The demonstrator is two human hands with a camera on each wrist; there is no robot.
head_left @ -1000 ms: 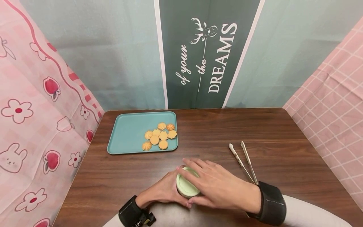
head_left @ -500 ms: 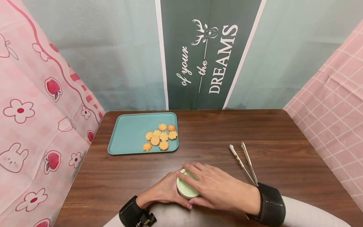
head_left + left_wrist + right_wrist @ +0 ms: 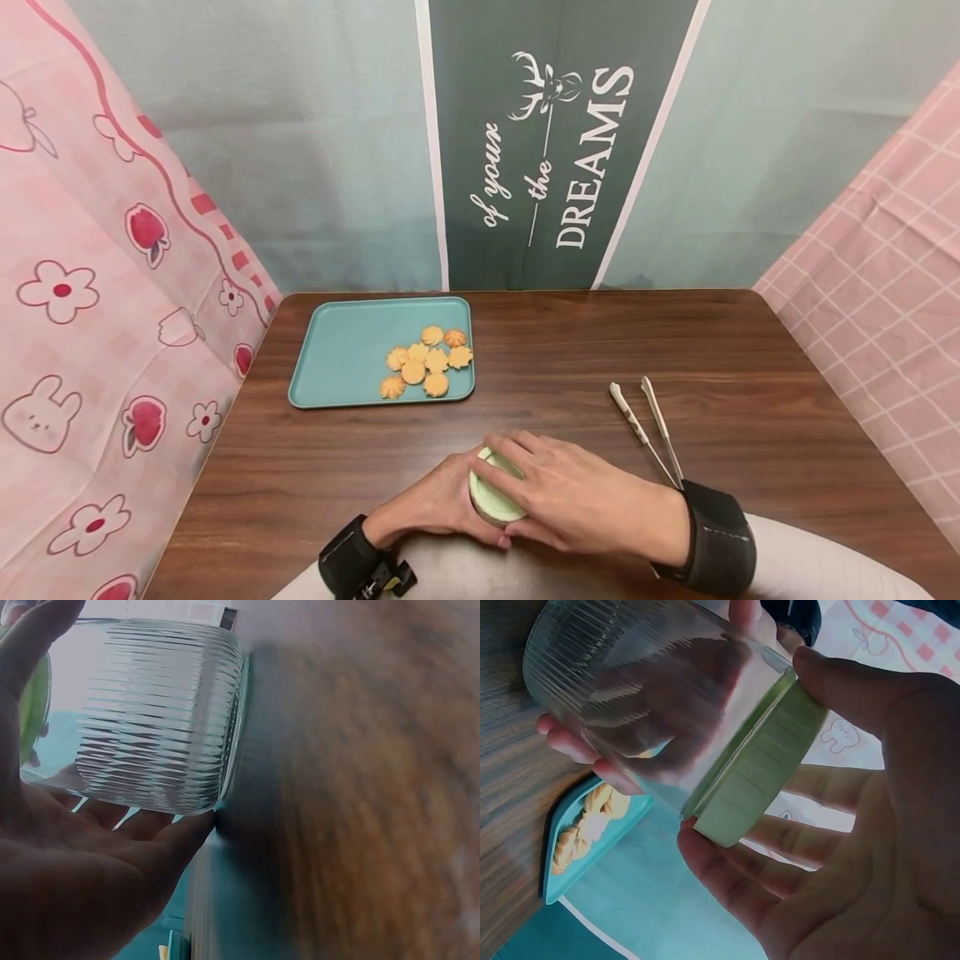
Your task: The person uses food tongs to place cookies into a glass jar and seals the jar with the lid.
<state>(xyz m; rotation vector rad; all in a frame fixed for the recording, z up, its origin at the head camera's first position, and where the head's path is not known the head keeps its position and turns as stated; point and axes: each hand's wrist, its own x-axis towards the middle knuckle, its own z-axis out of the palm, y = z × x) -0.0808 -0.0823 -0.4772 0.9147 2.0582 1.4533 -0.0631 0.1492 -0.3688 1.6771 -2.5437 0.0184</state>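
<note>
- The ribbed glass jar [image 3: 491,504] stands on the wooden table [image 3: 570,350], near its front edge, well in front of the teal tray [image 3: 341,354].
- The left hand [image 3: 431,508] wraps the jar's side, fingers curled round the glass.
- The right hand [image 3: 577,500] grasps the pale green lid [image 3: 761,776] from above.
- Cookies [image 3: 426,362] lie on the tray's right part.
- Metal tongs [image 3: 648,429] lie right of the jar, apart from it.

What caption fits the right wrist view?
Right hand grips the pale green lid of a ribbed clear glass jar.
</note>
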